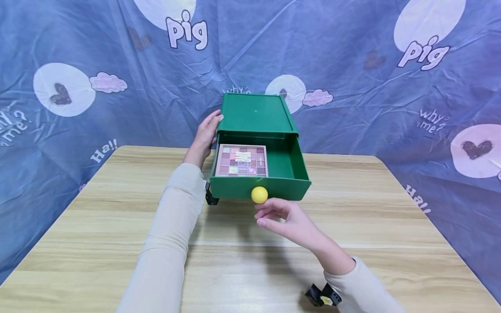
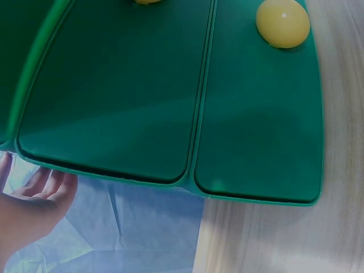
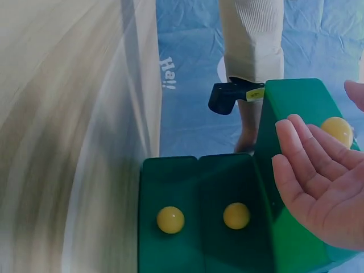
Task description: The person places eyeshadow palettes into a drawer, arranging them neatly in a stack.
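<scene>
A green drawer cabinet (image 1: 256, 113) stands on the table with its top drawer (image 1: 287, 163) pulled out. Inside the drawer, on its left side, lies an eyeshadow palette (image 1: 242, 161) with a grid of coloured squares. My left hand (image 1: 207, 134) rests against the cabinet's upper left side, its fingertips at the top edge. Just below the drawer's yellow knob (image 1: 259, 194) is my right hand (image 1: 289, 219), fingers loosely bent and holding nothing. The right wrist view shows that palm (image 3: 335, 196) facing the open drawer's front, beside the knob.
Two lower drawers with a yellow knob (image 3: 170, 220) each stay closed beneath. Black wrist cameras (image 1: 322, 295) are strapped at both cuffs. Wooden tabletop (image 1: 352, 208) surrounds the cabinet, and a blue printed cloth (image 1: 156, 78) hangs behind it.
</scene>
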A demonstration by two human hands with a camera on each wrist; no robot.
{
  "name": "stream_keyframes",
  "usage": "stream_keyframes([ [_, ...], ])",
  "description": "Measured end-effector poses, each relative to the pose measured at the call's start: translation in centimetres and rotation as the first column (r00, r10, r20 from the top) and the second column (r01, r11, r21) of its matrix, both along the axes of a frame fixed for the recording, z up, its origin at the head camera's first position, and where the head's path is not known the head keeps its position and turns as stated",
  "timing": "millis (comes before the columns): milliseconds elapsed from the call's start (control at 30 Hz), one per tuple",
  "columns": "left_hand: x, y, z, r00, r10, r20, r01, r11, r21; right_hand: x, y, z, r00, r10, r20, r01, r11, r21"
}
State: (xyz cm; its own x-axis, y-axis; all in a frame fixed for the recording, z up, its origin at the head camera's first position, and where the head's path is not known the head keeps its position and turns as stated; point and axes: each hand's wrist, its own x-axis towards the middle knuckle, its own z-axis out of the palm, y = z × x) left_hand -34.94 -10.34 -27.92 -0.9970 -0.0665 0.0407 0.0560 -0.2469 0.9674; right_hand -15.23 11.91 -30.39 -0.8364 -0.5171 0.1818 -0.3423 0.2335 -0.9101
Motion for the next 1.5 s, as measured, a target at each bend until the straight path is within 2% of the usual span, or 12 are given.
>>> stream_keyframes([
  [100,0.0,0.0,0.0,1.0,0.001,-0.007,-0.001,1.0,0.006,-0.3,-0.4,-0.3,0.999,-0.026,0.046,0.027,0.999,-0.017],
  [267,0.0,0.0,0.0,1.0,0.001,-0.004,-0.001,1.0,0.016,-0.6,-1.3,-0.7,0.988,-0.063,0.14,0.081,0.989,-0.124],
  [633,-0.1,0.0,0.0,1.0,-0.011,0.003,0.011,1.0,0.007,-0.6,-2.6,-0.6,0.957,-0.197,0.212,0.252,0.927,-0.277],
  [800,-0.1,0.0,0.0,1.0,-0.011,0.002,0.011,1.0,-0.01,-0.9,-2.9,-0.7,0.949,-0.226,0.221,0.289,0.902,-0.321],
  [967,0.0,0.0,0.0,1.0,-0.005,-0.004,0.005,1.0,-0.017,-1.3,-3.0,-0.9,0.943,-0.251,0.217,0.313,0.891,-0.328],
  [1067,0.0,-0.1,-0.1,1.0,-0.005,-0.003,0.005,1.0,-0.019,-1.7,-3.0,-1.2,0.952,-0.253,0.171,0.298,0.892,-0.34],
  [1100,-0.1,-0.1,-0.1,1.0,-0.007,-0.001,0.007,1.0,-0.018,-2.7,-2.7,-2.6,0.962,-0.234,0.14,0.27,0.893,-0.361],
  [1200,-0.1,-0.1,-0.1,1.0,-0.011,0.008,0.011,1.0,-0.022,-3.5,-2.5,-3.3,0.974,-0.212,0.082,0.227,0.89,-0.394],
  [1300,0.0,-0.1,0.0,1.0,-0.016,0.013,0.016,0.999,-0.029,-4.1,-2.4,-3.2,0.974,-0.215,0.076,0.227,0.889,-0.398],
  [1333,0.0,-0.1,0.0,1.0,-0.017,0.013,0.018,0.999,-0.03,-3.4,-2.7,-1.8,0.967,-0.237,0.093,0.255,0.891,-0.376],
  [1500,0.0,-0.2,0.1,1.0,-0.02,0.01,0.02,1.0,-0.025,-3.9,-2.9,-0.9,0.955,-0.256,0.15,0.293,0.895,-0.336],
])
